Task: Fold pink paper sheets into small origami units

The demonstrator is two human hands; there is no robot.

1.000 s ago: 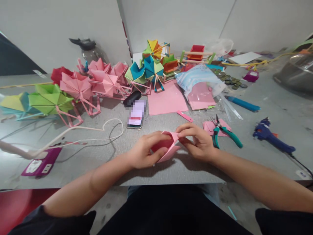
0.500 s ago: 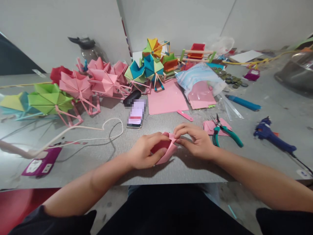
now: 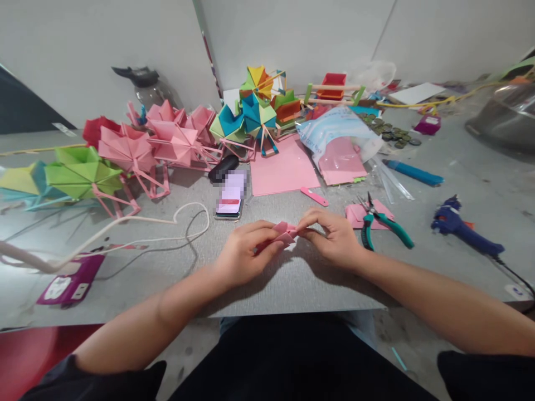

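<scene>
1. Pale wall panels [image 3: 292, 33] stand behind a grey tabletop [image 3: 267, 295], whose brushed surface carries faint marks and dark shadows under the forearms.
2. Between the two hands, just above the near part of the tabletop, is the folded pink paper [image 3: 286, 231]. It is a small, matte, light-pink piece, pressed rather flat, with angular layered edges and pointed corners showing. Its inner side looks a deeper pink where it runs in under the fingers, and it narrows toward its right end. Much of it is covered, so the full shape cannot be told.
3. The left hand [image 3: 246, 250] grasps the body of this piece, thumb on the near side and fingers over the far side.
4. The right hand [image 3: 330, 236] pinches the narrow right end between thumb and fingertips.
5. Right of that hand, green-handled pliers [image 3: 371, 210] lie across flat pink pieces [image 3: 354, 216], with a blue glue gun [image 3: 468, 229] farther right.
6. Beyond the hands are a phone [image 3: 229, 206], a pink cutter [image 3: 314, 196] and a large pink sheet [image 3: 284, 170].
7. Pleated pink paper wheels [image 3: 127, 150] stand at the back left, in the same light pink.
</scene>
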